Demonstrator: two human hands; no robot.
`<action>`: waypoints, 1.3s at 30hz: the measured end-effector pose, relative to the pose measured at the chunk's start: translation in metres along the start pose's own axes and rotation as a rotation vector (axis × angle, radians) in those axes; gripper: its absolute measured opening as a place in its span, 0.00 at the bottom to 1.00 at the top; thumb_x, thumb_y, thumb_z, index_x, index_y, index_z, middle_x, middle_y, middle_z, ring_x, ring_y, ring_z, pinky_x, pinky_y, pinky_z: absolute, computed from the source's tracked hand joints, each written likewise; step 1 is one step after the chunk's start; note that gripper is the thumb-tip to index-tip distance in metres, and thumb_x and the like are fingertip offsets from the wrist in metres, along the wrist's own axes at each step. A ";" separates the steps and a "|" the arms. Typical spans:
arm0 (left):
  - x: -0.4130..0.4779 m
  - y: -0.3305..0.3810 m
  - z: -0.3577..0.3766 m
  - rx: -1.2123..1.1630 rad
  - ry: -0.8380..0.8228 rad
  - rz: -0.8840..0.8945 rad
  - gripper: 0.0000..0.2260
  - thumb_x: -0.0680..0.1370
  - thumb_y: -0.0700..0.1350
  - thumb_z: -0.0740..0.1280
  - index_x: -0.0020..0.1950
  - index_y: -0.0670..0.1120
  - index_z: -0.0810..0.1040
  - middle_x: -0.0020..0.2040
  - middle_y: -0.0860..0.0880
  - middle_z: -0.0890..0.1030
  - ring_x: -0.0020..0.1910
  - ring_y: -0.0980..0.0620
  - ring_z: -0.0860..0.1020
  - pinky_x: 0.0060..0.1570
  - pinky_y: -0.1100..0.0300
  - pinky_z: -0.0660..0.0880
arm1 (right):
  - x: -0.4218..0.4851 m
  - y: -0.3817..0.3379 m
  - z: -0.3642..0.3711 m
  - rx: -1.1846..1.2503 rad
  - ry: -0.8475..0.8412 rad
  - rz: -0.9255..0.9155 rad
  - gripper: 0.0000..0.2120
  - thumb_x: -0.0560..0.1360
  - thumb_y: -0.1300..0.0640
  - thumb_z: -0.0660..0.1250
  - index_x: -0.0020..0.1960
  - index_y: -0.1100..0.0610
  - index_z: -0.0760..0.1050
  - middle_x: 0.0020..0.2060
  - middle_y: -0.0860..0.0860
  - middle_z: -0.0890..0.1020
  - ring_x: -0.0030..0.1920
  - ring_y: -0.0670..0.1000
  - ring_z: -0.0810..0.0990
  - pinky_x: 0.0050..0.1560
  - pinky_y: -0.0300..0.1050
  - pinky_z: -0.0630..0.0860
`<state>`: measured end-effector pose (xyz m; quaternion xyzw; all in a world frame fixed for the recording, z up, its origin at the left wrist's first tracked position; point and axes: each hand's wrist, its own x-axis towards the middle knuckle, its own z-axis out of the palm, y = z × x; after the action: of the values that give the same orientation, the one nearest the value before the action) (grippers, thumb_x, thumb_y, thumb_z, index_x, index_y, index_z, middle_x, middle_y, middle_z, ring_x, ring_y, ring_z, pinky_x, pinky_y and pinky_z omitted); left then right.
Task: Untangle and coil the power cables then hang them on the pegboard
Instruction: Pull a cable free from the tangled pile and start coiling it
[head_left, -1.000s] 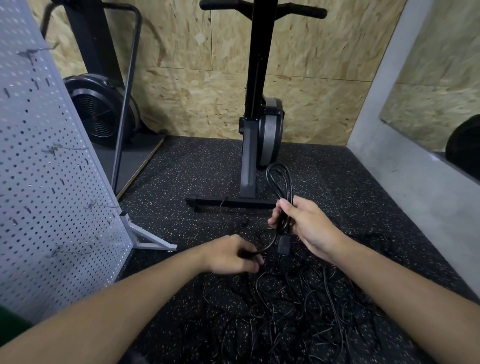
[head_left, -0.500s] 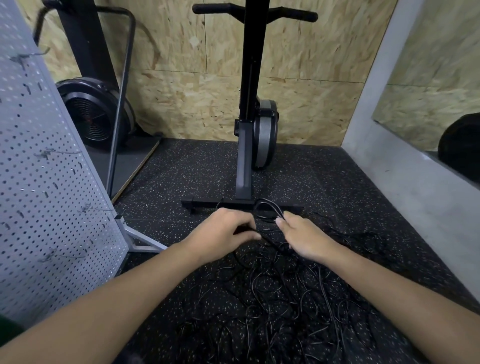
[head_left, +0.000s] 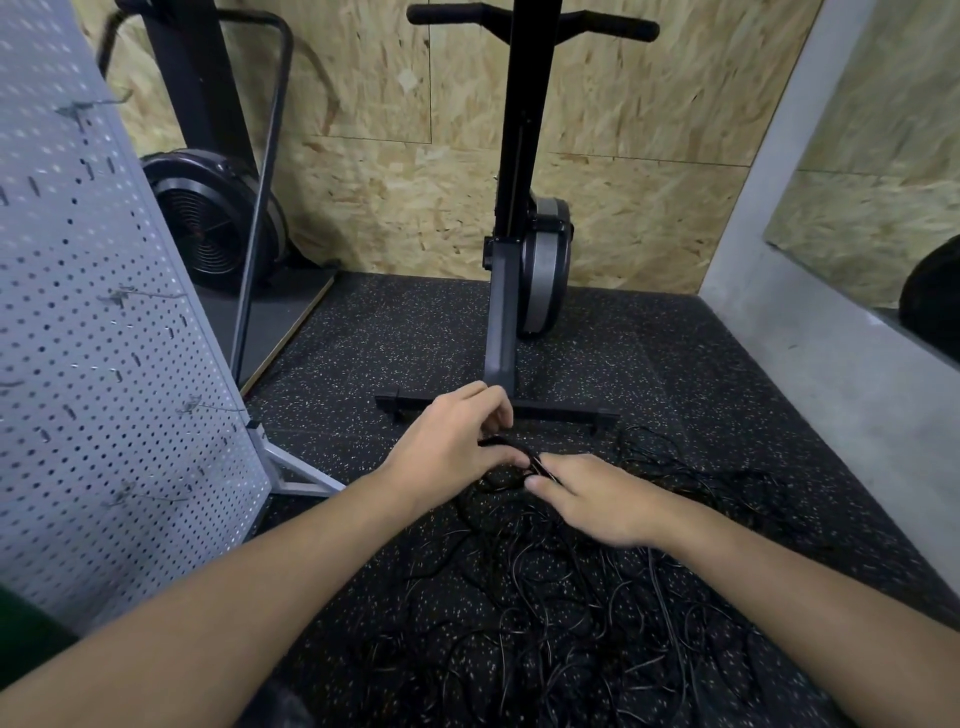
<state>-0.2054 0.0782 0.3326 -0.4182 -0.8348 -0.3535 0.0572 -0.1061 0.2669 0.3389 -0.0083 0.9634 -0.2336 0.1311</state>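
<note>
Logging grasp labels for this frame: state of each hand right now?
Left hand: closed, pinching a black cable loop.
Right hand: fingers on the same cable loop; firm grip cannot be told.

A big messy pile of thin black power cables (head_left: 545, 613) lies on the dark speckled floor in the lower middle of the frame. The cables loop and cross over each other in a tangle that spreads toward the right. At the top of the pile, near the middle of the frame, a small bunch of black cable loops (head_left: 511, 457) is bent together. The white pegboard (head_left: 104, 364) stands upright along the left side, full of small holes, with a few thin metal hooks (head_left: 140, 297) sticking out.
</note>
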 end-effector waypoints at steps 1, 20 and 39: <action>0.000 -0.001 0.001 -0.017 0.003 -0.015 0.16 0.72 0.55 0.80 0.50 0.51 0.78 0.46 0.57 0.76 0.43 0.60 0.74 0.43 0.68 0.72 | 0.001 0.001 0.000 0.019 0.034 0.004 0.12 0.87 0.45 0.56 0.49 0.50 0.72 0.43 0.47 0.78 0.41 0.48 0.77 0.46 0.50 0.74; -0.004 -0.008 0.014 -0.640 -0.076 -0.414 0.07 0.83 0.41 0.70 0.54 0.39 0.86 0.47 0.44 0.88 0.49 0.47 0.87 0.51 0.54 0.84 | 0.001 0.018 -0.003 0.382 0.299 -0.010 0.11 0.87 0.50 0.58 0.52 0.51 0.76 0.47 0.46 0.84 0.47 0.42 0.83 0.57 0.46 0.79; 0.010 0.016 0.010 -1.274 0.011 -0.634 0.13 0.87 0.39 0.60 0.63 0.37 0.82 0.58 0.38 0.86 0.57 0.44 0.85 0.52 0.54 0.84 | 0.006 0.010 -0.007 0.432 0.308 -0.061 0.12 0.85 0.55 0.64 0.46 0.40 0.77 0.38 0.40 0.81 0.41 0.36 0.78 0.49 0.43 0.73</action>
<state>-0.1981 0.0970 0.3378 -0.1056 -0.5468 -0.7746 -0.2998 -0.1132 0.2782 0.3388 0.0262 0.8990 -0.4363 -0.0254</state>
